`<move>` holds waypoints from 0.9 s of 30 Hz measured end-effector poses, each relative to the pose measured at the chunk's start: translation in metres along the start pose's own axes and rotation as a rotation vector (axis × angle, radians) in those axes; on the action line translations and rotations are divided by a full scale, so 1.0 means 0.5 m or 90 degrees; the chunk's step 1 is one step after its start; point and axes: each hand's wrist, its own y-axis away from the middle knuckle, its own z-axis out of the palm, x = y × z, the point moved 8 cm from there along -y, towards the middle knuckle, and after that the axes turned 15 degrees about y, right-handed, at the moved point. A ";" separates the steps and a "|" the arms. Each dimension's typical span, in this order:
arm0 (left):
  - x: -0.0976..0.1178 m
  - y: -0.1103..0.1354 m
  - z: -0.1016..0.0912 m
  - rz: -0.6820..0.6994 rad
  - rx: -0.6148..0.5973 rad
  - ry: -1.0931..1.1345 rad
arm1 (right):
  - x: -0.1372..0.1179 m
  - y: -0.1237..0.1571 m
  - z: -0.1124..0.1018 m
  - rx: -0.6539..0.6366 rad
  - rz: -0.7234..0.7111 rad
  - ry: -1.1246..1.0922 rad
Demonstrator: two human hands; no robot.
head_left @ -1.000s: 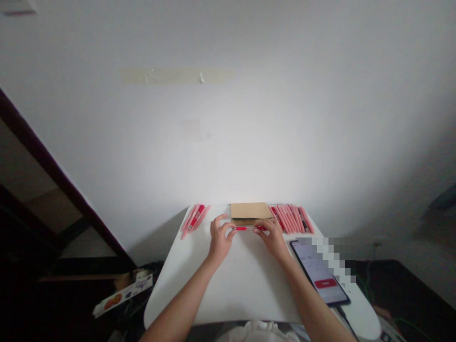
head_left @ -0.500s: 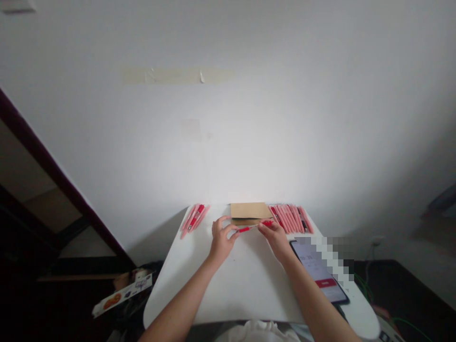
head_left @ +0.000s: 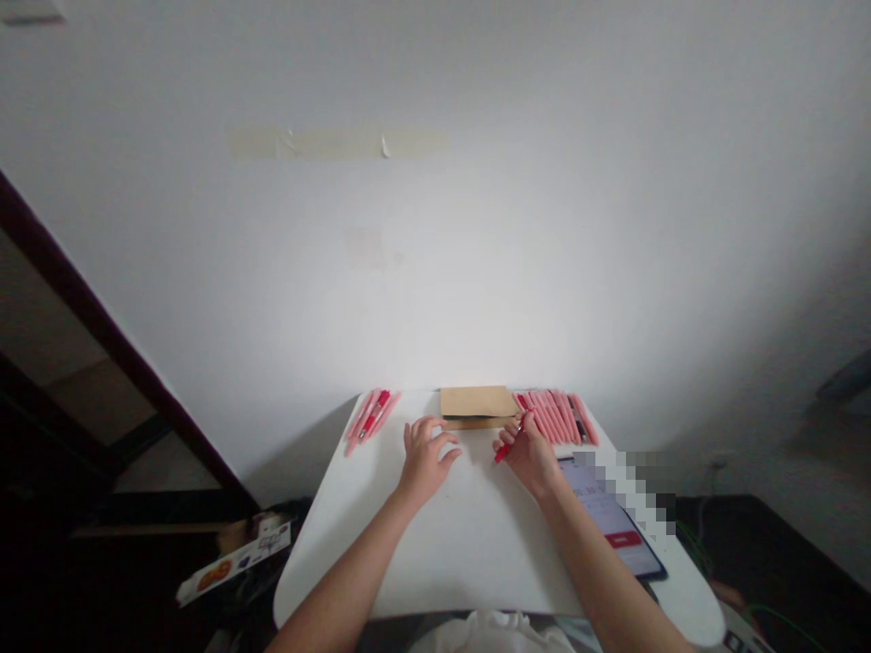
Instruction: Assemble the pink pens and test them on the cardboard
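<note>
My right hand (head_left: 534, 461) holds a red pen (head_left: 503, 453) between its fingers, tilted with its lower red end pointing toward my left. Part of the pen's middle is hidden by the fingers. My left hand (head_left: 423, 461) is empty above the white table, its fingers curved and apart. Just beyond both hands lies a flat brown cardboard box (head_left: 476, 400) with a dark gap along its near side. To the right of it is a row of several pink-wrapped pens (head_left: 554, 419), close to my right hand.
A few more pens (head_left: 372, 417), one with a bright red body, lie at the table's back left. A phone (head_left: 616, 531) with a lit screen rests at the right side of the table (head_left: 469, 544). The wall (head_left: 435, 299) stands right behind the table.
My left hand has let go of the pen's end and its fingers have spread. The right hand has turned the pen from nearly level to steeply slanted, drawing it to the right.
</note>
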 end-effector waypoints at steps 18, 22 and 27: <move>-0.016 0.017 0.054 0.033 -0.193 -0.009 | -0.024 0.018 0.009 -0.014 0.014 -0.031; -0.011 0.017 0.052 0.039 -0.184 -0.006 | -0.032 0.022 0.015 -0.003 -0.003 0.018; -0.013 0.017 0.054 0.039 -0.190 -0.012 | -0.031 0.022 0.018 -0.019 -0.001 0.017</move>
